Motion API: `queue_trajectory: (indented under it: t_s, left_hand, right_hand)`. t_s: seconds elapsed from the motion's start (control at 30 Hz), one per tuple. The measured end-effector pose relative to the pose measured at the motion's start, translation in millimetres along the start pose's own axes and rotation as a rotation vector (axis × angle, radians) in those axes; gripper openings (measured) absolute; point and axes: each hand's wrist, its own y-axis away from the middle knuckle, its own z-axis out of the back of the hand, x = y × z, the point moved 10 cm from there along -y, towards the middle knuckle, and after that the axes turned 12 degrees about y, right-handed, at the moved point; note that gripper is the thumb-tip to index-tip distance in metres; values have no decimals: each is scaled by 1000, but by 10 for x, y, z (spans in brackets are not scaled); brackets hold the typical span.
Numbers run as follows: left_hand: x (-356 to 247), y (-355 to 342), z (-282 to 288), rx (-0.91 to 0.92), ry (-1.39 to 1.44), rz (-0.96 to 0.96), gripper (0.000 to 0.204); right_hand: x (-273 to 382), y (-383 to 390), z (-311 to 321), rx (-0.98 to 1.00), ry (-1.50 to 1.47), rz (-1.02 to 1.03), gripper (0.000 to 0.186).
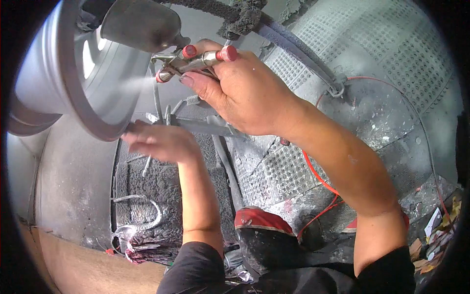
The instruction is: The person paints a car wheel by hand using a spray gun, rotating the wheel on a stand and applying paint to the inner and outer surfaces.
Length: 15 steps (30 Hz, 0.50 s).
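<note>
My right hand [242, 90] grips a metal spray gun [191, 63] with red knobs and a grey cup on top [137, 24]. A pale mist leaves its nozzle toward a silver wheel rim [61, 78] at the upper left. Just below the gun, my left hand [161, 144] is blurred by motion at the rim's lower edge, fingers stretched out and apart; whether the fingertips touch the metal I cannot tell.
An overspray-crusted frame [291, 44] hangs at the top. A perforated floor [382, 59] spreads right, crossed by red hoses [318, 176]. A fuzzy grey block with hooks [191, 201] sits below the rim. Mixed scraps [435, 235] pile at lower right.
</note>
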Motion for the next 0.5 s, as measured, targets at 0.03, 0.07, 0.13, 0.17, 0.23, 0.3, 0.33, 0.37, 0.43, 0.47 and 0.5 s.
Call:
queue_trajectory:
  t_s: [0.03,0.07,0.13,0.17,0.23,0.3,0.33,0.37,0.43,0.47,0.5]
  left_hand:
    - [-10,30,-185,-16,216,-22,73]
    - [-120,192,-708,-262,-365,-176,76]
    - [-142,375,-1727,177,-396,-225,82]
    - [-146,381,-1710,174,-397,-222,82]
    - [-364,382,-1766,266,-415,-393,85]
    - [-279,106,-1113,154,293,-100,84]
    - [-242,-20,-662,50,-343,-100,83]
    - [-193,-108,-314,-65,-976,-93,83]
    - [-28,-182,-303,-107,-933,-105,81]
    - [42,-185,-368,-148,-886,-118,79]
    - [44,-118,-489,-171,-730,-106,80]
  right_hand:
    - [-52,18,-32,0,1,-10,28]
    - [-94,28,0,-21,-24,25,29]
    - [-79,21,-3,-41,-77,67,29]
    - [-87,24,43,-102,-69,83,30]
    - [-119,39,67,-168,-74,92,30]
    - [-70,20,8,-150,70,125,29]
    - [-54,15,-7,-149,68,125,29]
    - [-49,18,-7,-161,27,128,25]
    - [-52,34,-4,-174,-16,127,24]
    - [-100,41,-51,-124,-32,101,24]
    - [-150,45,-107,-74,-50,75,26]
